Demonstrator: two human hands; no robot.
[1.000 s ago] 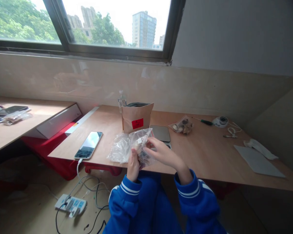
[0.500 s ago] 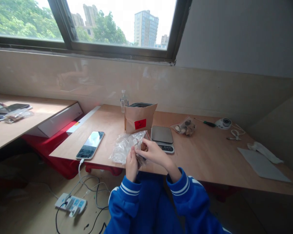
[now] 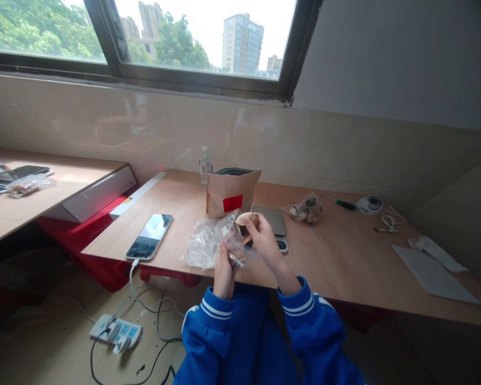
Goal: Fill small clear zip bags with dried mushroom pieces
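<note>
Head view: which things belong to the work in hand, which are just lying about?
In hand: small clear plastic bag of brown pieces, gripped by left hand; tan curved piece pinched by right hand.
Lying about: black smartphone, brown paper pouch with red label, grey digital scale, green-handled screwdriver, clear water bottle.

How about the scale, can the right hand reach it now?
Probably yes: the scale lies just beyond the right hand, nothing between them. But that hand is occupied, pinching a tan piece over the clear bag.
</note>
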